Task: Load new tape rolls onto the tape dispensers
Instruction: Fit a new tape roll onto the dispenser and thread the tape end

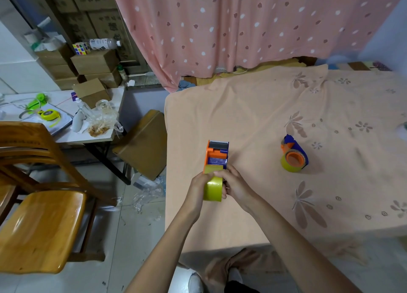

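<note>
1. Gripping from both sides now: the left hand [199, 188] and right hand [234, 183] curl around a yellow tape roll [213, 188] seated at the near end of an orange-and-blue tape dispenser [217, 155].
2. Roll and dispenser sit near the left edge of the bench [253, 116], which is draped in a peach floral cloth; the roll lies squarely between the two palms, fingers wrapped over its top.
3. Well off to the right lies a second dispenser [294, 154], already carrying a yellow roll on an orange hub, apart from both hands.
4. Hard to see: the held roll's core and the hub are covered by the fingers, so I cannot tell whether it is fully seated. The dispenser's handle is hidden too.
5. The held dispenser's long axis runs straight away from the person, roller end farthest; the roll's curved face looks up toward the camera.
6. The second dispenser lies on its side, with the hub facing up.
</note>
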A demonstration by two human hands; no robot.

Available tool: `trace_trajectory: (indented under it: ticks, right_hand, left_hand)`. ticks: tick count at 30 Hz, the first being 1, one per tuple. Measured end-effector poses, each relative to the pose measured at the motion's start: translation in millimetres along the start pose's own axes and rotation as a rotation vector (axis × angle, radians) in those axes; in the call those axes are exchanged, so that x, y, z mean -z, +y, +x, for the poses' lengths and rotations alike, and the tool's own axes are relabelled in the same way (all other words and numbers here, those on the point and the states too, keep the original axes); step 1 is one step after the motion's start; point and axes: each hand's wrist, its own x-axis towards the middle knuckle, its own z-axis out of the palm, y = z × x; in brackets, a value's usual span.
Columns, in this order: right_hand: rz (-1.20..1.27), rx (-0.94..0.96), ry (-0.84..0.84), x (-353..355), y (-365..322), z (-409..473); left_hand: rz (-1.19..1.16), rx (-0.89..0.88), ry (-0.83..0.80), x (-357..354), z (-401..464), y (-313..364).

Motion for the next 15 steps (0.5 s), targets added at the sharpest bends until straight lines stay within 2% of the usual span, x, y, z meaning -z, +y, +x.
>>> trace_trajectory:
  ticks: [4,6,9,11,15]
  right_hand:
    - [0.03,0.027,-0.077,5,-1,-1]
    - [0.041,0.104,-0.087,9,-1,-2]
    - [-0.02,0.271,-0.031,13,8,-8]
    - [-0.111,0.352,0.002,11,10,-16]
    - [-0.199,0.347,0.073,5,-2,-19]
  left_hand:
    - [-0.048,-0.022,-0.051,2,-3,-1]
    - [-0.067,-0.014,-0.023,2,-3,-1]
    - [-0.07,0.015,0.075,3,0,1]
    - [-0.035,0.001,0.077,0,-1,7]
    - [0.035,-0.037,0.06,-8,-3,15]
